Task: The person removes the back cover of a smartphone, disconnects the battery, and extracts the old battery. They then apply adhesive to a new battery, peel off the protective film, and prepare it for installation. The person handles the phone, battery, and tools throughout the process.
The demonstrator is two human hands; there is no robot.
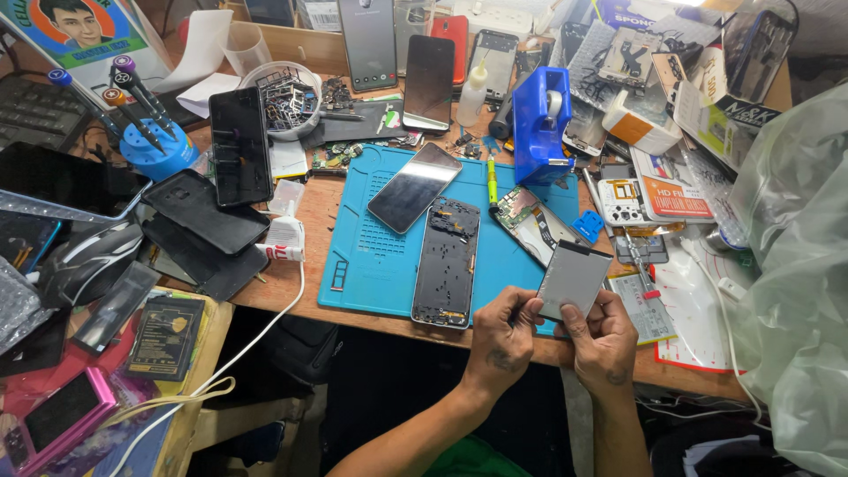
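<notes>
A flat grey battery [572, 280] is held up over the near right corner of the blue work mat [371, 256]. Both hands grip it. The left hand [503, 340] pinches its near left edge with thumb and fingers. The right hand [605, 340] holds its near right corner, thumb on top.

Just left of the battery, an opened phone frame [447, 262] lies flat on the mat with its insides showing. Beside it, farther away, a phone with a dark screen [414, 186] lies tilted on the mat. Right of that sits a green circuit board [515, 208], and a small green-handled tool [492, 180] lies near it.

At the far edge of the mat stands a blue tape holder [541, 124]. Far left on the desk, a blue round stand [157, 146] holds screwdrivers, and a white bowl [287, 99] is full of small metal parts. A black phone [239, 146] lies near the bowl. A computer mouse [88, 261] rests at the left, and a clear plastic bag [791, 274] bulges at the right.
</notes>
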